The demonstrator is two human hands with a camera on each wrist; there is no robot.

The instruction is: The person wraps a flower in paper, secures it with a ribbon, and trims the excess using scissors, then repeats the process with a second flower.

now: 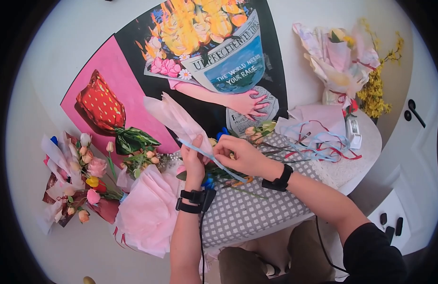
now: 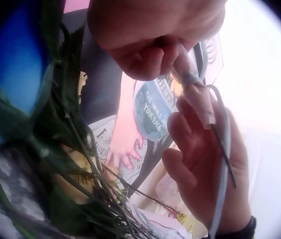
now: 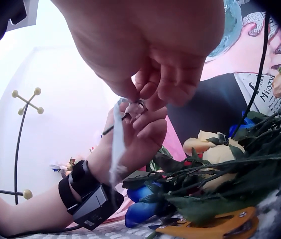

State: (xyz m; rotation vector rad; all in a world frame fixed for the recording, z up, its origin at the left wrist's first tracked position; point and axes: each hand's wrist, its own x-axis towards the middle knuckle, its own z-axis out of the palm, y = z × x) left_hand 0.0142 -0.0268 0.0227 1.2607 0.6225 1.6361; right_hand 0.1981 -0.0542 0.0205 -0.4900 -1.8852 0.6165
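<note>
My left hand (image 1: 194,163) grips the gathered base of a small pale pink paper-wrapped bouquet (image 1: 174,113), whose open end points up and left. A light blue ribbon (image 1: 221,164) crosses the base, and its loose tail hangs toward the table. With thumb and fingertips, my right hand (image 1: 242,155) pinches the ribbon at the wrapped base. The left wrist view shows the ribbon wound round the paper, and a thin dark stem (image 2: 224,154) sticking out below it. In the right wrist view, fingers of both hands meet at the paper end and partly hide the ribbon.
Loose flowers and stems (image 3: 220,159) lie on the checked tablecloth (image 1: 257,208), beside orange-handled scissors (image 3: 215,226). Wrapped bouquets stand left (image 1: 93,175) and at back right (image 1: 339,61). Blue and red ribbons (image 1: 318,142) lie right of the hands. Large painted panels (image 1: 134,90) lean behind.
</note>
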